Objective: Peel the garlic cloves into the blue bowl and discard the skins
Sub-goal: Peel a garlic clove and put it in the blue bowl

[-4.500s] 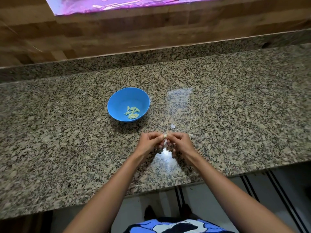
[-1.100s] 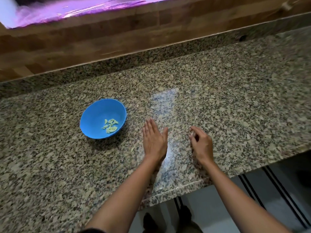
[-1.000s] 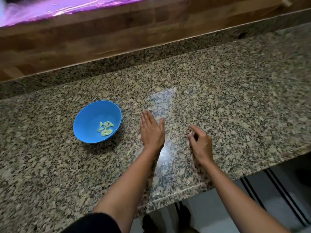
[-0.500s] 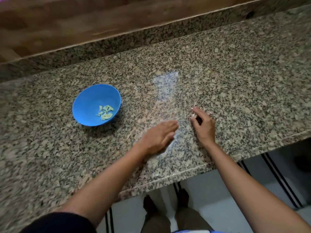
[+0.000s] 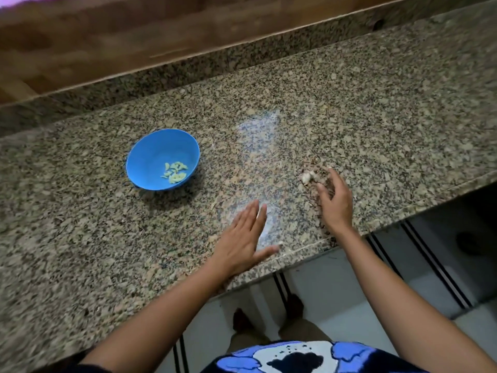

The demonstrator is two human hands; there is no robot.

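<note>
The blue bowl (image 5: 146,157) stands on the left part of the granite countertop (image 5: 376,117), upright, in the same place on the counter as half a second ago. The peeled garlic cloves (image 5: 175,172) lie in a loose cluster at its bottom, toward the near-right side.

To the right of the bowl and well apart from it, the left hand (image 5: 246,238) lies palm down on the countertop, fingers straight and slightly spread, thumb out toward the counter's front edge. It holds nothing. Half a second ago it reached toward the right hand with its fingertips close to it. It now sits nearer the front edge, with a clear gap between the two hands.

Further right, a small pale heap of garlic skins (image 5: 308,176) lies on the countertop. Earlier the right fingertips covered this spot; the heap is now exposed.

The right hand (image 5: 334,203) is just beside the heap, cupped over the surface, fingers loosely bent. Nothing is visible in its grip.
</note>
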